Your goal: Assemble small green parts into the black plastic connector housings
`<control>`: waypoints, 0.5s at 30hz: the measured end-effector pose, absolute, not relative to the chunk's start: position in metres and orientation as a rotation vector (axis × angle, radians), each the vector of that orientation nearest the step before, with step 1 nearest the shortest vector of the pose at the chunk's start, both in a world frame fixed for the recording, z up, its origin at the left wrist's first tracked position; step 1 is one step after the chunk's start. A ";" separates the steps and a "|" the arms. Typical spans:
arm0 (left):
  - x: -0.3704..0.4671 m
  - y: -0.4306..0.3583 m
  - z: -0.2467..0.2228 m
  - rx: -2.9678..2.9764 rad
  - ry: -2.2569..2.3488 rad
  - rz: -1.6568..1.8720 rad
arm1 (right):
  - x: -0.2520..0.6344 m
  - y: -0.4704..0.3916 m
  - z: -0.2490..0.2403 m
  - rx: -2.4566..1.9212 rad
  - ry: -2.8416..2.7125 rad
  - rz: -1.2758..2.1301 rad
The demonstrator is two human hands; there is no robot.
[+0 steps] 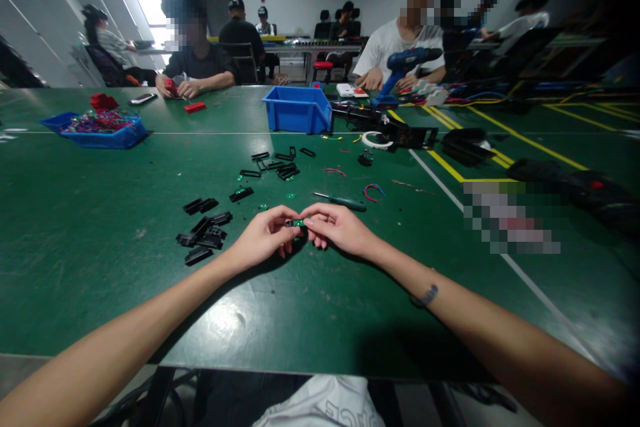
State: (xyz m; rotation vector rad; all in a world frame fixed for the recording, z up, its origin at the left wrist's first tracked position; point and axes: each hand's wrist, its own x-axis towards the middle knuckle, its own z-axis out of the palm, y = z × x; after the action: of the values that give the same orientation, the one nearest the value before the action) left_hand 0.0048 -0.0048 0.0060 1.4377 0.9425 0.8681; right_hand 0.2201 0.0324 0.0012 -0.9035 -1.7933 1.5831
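My left hand [269, 236] and my right hand [334, 226] meet over the green table [300, 314], fingers closed on the two ends of a small black part with a green circuit board [297, 222]. Their fingertips hide some of it. Just behind my right hand lies a dark-green-handled screwdriver [345, 201]. Left of my left hand is a heap of black plastic housings [205, 234]. Farther back are several black frames [285, 167], with small green boards [291, 196] lying nearby.
A blue bin [297, 110] stands at the back middle, and a blue tray of wires [105, 128] at the back left. A blue drill [400, 70] and black parts [400, 134] are at the back right. Two people sit across the table. A wire loop [373, 192] lies right of the screwdriver.
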 end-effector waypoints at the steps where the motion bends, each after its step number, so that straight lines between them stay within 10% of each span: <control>1: 0.005 -0.005 0.006 1.436 0.940 0.868 | 0.220 0.032 0.001 -0.902 -1.794 1.586; 15: 0.004 -0.004 0.007 1.451 0.927 0.871 | 0.220 0.032 -0.001 -0.856 -1.790 1.585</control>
State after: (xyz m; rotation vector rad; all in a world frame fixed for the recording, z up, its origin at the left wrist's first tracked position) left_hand 0.0044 -0.0045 0.0071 1.4508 0.9272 0.8712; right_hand 0.2201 0.0323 -0.0010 -0.8561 -1.7900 1.5847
